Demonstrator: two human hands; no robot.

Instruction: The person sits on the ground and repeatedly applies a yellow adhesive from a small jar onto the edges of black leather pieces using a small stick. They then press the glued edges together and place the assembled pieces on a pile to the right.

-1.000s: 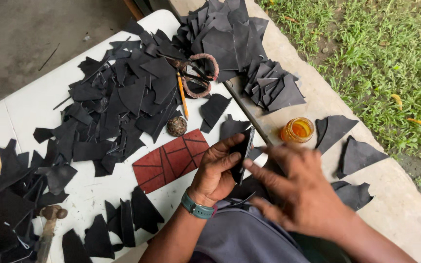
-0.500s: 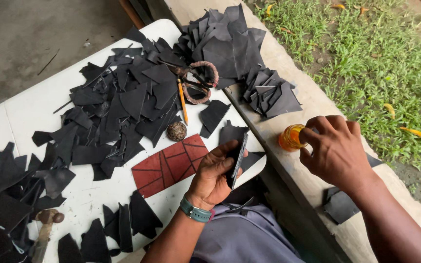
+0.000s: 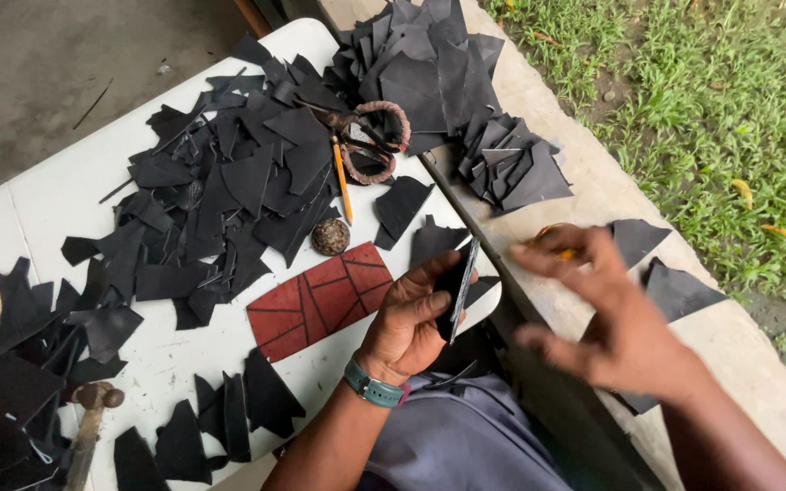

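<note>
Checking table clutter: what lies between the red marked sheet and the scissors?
In the head view, a small round brown shell-like object sits just above the red sheet; past it, the orange pencil and black cut pieces reach the scissors.

No packages, labels, signs or screens in view. Nothing boxed, wrapped or printed anywhere in the scene, and no display of any kind.
</note>
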